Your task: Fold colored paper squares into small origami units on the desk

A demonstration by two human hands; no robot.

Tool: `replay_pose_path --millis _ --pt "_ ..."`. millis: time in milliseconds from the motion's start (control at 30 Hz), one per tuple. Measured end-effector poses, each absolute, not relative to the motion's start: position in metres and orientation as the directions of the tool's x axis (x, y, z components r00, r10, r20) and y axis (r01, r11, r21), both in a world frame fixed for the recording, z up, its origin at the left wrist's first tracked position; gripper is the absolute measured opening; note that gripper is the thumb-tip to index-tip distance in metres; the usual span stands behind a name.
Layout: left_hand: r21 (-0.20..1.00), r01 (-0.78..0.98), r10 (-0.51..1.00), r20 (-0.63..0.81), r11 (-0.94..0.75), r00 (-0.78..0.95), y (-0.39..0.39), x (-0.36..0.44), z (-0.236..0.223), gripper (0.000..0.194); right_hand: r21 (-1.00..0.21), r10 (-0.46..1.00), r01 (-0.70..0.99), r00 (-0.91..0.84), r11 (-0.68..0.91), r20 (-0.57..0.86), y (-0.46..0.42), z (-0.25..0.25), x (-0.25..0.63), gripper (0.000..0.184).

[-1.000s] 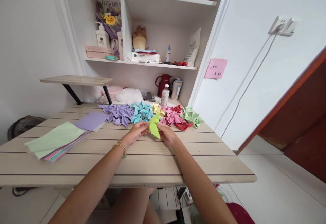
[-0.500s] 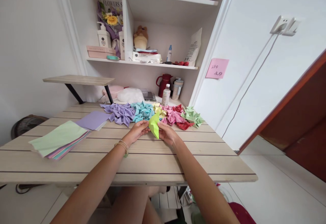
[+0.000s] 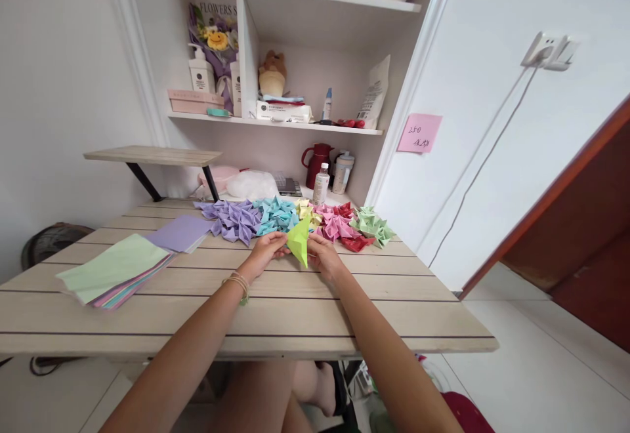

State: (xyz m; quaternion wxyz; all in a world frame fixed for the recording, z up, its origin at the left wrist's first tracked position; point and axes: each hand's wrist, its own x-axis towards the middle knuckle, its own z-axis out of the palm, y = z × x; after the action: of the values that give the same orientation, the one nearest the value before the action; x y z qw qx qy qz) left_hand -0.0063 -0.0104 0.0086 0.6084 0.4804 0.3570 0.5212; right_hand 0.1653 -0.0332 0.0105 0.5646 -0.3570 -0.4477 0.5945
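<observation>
A bright green sheet of paper (image 3: 298, 241), partly folded into a pointed shape, is held just above the wooden table (image 3: 275, 308). My left hand (image 3: 266, 250) pinches its left side and my right hand (image 3: 322, 254) pinches its right side. Right behind them runs a row of folded paper pieces (image 3: 290, 218) in purple, blue, yellow, pink, red and pale green. A fanned stack of coloured paper sheets (image 3: 118, 269) lies on the table to the left, with a purple sheet (image 3: 181, 232) at its far end.
White shelves (image 3: 315, 130) at the back hold bottles, a box, a soft toy and a flower bouquet. A red jug (image 3: 315, 163) and a small bottle (image 3: 321, 185) stand under them. A pink note (image 3: 419, 133) sticks on the right wall, near a wooden door (image 3: 581, 223).
The green paper has turned a little in my hands and its upper point now stands higher. Both hands stay at the same spot.
</observation>
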Motion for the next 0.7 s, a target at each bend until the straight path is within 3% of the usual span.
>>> replay_pose_path --millis 133,400,500,700 --pt "0.962 -0.268 0.98 0.094 -0.044 0.175 -0.01 -0.006 0.009 0.026 -0.953 0.985 -0.26 -0.029 0.159 0.172 -0.033 0.013 0.165 0.034" --pt "0.965 -0.248 0.956 -0.008 0.084 0.294 -0.015 -0.005 0.011 0.037 -0.908 0.905 0.049 0.079 0.415 0.418 -0.024 0.005 0.165 0.015" --pt "0.963 -0.237 0.939 -0.039 0.127 0.342 -0.015 -0.005 0.013 0.039 -0.842 0.848 0.156 0.042 0.517 0.529 -0.023 0.005 0.168 0.014" --pt "0.975 -0.195 0.939 -0.032 0.104 0.342 -0.015 -0.005 0.009 0.037 -0.784 0.815 0.223 -0.121 0.579 0.567 -0.027 0.004 0.168 0.019"
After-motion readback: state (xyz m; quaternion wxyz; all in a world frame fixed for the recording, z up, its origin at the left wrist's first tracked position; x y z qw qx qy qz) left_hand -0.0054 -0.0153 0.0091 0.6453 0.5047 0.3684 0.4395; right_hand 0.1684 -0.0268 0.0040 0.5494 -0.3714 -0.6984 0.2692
